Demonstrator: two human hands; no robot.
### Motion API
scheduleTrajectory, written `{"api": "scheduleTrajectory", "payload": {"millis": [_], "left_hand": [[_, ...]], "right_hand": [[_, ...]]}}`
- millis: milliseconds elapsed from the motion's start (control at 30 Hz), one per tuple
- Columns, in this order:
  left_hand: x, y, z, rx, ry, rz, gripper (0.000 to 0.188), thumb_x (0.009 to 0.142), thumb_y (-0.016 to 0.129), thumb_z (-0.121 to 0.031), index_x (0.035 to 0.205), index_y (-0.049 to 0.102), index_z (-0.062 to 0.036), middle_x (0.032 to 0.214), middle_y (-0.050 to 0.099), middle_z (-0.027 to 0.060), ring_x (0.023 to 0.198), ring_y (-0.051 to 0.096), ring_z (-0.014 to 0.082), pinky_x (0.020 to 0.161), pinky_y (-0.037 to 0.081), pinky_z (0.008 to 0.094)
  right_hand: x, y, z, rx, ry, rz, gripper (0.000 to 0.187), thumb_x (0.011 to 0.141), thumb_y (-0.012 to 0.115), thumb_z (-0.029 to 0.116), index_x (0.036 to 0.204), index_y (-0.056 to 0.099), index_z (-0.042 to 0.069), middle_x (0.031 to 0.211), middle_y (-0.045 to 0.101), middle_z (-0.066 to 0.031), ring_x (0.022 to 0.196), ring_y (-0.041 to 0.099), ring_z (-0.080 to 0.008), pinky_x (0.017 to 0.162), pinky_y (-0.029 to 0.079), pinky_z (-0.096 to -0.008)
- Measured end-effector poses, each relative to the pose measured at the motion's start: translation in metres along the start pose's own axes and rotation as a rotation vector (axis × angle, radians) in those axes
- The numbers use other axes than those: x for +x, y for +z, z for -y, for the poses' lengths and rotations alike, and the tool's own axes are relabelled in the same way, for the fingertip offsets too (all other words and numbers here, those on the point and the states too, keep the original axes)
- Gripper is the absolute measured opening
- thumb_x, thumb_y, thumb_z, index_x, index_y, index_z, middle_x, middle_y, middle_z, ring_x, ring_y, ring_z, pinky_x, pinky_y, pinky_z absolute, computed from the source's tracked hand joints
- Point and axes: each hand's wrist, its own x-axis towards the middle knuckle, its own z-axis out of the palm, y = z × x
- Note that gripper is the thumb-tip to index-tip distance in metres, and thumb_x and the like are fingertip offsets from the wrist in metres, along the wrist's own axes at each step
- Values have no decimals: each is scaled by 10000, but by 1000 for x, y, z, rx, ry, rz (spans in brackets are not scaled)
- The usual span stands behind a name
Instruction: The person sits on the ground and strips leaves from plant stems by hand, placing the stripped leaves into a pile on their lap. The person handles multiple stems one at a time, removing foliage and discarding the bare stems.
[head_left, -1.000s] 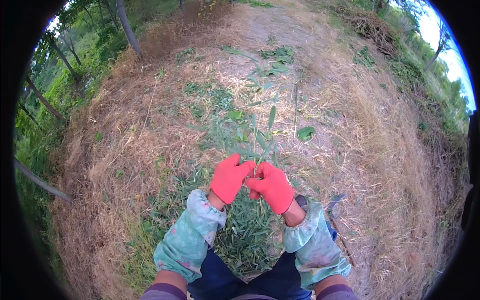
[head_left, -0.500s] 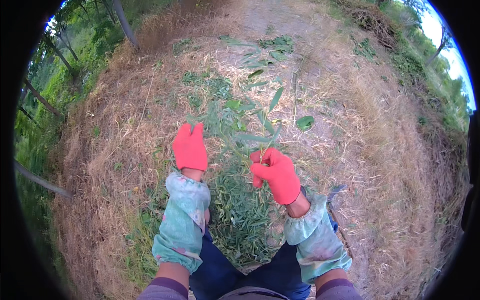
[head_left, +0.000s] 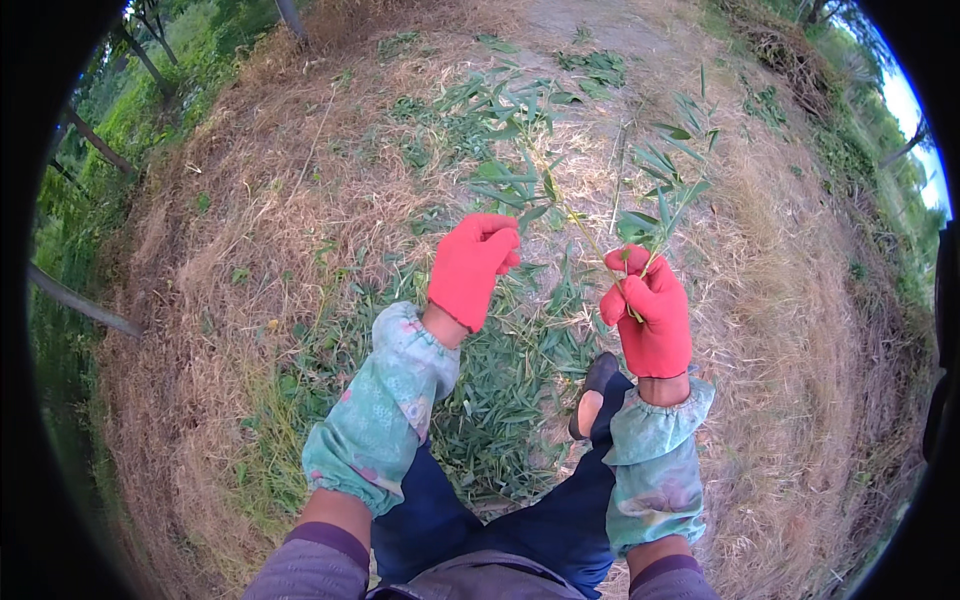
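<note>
My right hand point(head_left: 655, 315), in a red glove, pinches the lower ends of thin green leafy stems point(head_left: 572, 215). The stems fan upward and outward, with narrow pointed leaves point(head_left: 680, 150) at their tops. To its left is my left hand point(head_left: 470, 270), also red-gloved, with its fingers curled in; whether anything is inside them cannot be made out. It is apart from my right hand, near the left side of the held stems. Below both hands, a heap of cut green leaves point(head_left: 490, 400) lies on the ground between my legs.
Dry straw-coloured grass point(head_left: 230, 340) covers the ground around me. More green cuttings point(head_left: 595, 68) lie farther ahead on the path. Trees and shrubs point(head_left: 150, 130) stand along the left, with a brushy bank point(head_left: 850, 150) on the right. My dark shoe point(head_left: 597, 385) is beside the leaf heap.
Both hands have moved to the right, the right one also upward, carrying the leafy stems, which are now spread wider. My left hand has turned its fingers toward the right.
</note>
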Motion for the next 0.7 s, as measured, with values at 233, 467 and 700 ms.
{"api": "scheduleTrajectory", "payload": {"millis": [233, 467, 700], "left_hand": [[-16, 16, -2, -688, -275, 316, 349, 1027, 568, -267, 1281, 566, -28, 1097, 670, 84, 876, 650, 162, 720, 508, 277], [9, -1, 5, -205, -35, 48, 222, 974, 648, -224, 1019, 653, -6, 854, 625, 28, 663, 559, 107, 632, 457, 264], [-3, 18, 15, 357, 112, 162, 236, 912, 686, -236, 887, 704, -2, 774, 644, 29, 661, 593, 125, 614, 478, 286]], "right_hand": [[-5, 3, -12, 180, 58, 131, 329, 950, 579, 47, 1265, 527, -31, 1262, 611, -170, 662, 633, -202, 603, 503, -343], [-4, 11, -59, -650, 338, -39, 402, 887, 730, 176, 1197, 601, -45, 1105, 691, -137, 826, 705, -228, 719, 561, -350], [7, 30, -53, -319, 46, -113, 363, 962, 651, 230, 1209, 622, -34, 961, 713, -79, 715, 692, -190, 666, 553, -277]]}}
